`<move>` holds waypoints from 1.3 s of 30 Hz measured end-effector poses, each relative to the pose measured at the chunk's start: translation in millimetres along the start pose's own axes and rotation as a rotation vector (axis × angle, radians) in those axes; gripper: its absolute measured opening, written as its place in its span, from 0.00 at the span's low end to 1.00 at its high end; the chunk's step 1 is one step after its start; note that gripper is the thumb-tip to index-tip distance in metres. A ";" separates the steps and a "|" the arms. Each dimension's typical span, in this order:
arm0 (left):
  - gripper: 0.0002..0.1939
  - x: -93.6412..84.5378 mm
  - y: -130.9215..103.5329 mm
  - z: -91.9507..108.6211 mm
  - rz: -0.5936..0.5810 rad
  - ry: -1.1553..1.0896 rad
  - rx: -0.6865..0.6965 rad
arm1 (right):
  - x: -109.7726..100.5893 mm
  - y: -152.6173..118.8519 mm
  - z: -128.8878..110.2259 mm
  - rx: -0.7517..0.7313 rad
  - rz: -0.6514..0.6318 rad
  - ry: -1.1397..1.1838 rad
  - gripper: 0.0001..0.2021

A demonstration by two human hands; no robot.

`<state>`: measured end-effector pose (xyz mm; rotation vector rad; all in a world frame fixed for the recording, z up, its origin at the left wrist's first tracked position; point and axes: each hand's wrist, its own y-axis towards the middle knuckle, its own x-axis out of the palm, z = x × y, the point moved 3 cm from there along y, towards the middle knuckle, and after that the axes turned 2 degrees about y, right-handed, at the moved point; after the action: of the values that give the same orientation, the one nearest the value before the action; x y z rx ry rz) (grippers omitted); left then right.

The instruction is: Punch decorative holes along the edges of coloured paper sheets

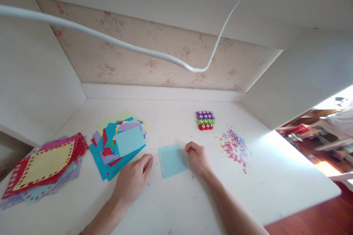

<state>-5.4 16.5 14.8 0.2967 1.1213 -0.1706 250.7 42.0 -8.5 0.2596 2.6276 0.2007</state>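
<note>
Left hand [134,175] and right hand [197,157] hide their palms, forearms [228,203] cut off at bottom, paper bits [234,144] too small to tell apart.

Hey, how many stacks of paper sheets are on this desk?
2: a punched-edge stack at the far left, and a second stack to its right, just beyond the left hand.

A white cable [149,52] sags in front of rose-patterned wallpaper [127,66].
</note>
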 end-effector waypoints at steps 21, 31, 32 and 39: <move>0.11 1.8 0.0 12.4 0.014 0.158 0.104 | 5.2 -3.6 -9.0 -0.126 -0.263 -0.277 0.16; 0.21 -20.1 -5.6 -42.0 0.311 0.486 -0.283 | 7.4 -3.7 -5.5 -0.158 -0.272 -0.263 0.16; 0.22 -16.2 -2.7 -48.2 0.262 0.464 -0.266 | 7.8 -3.5 -4.9 -0.158 -0.274 -0.261 0.16; 0.23 -13.8 47.4 -86.5 0.077 0.326 -0.157 | 7.6 -3.6 -4.2 -0.153 -0.286 -0.243 0.16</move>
<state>-72.3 88.8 -0.3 0.2314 1.4348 0.0368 241.6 39.8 -9.0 -0.1359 2.3593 0.2541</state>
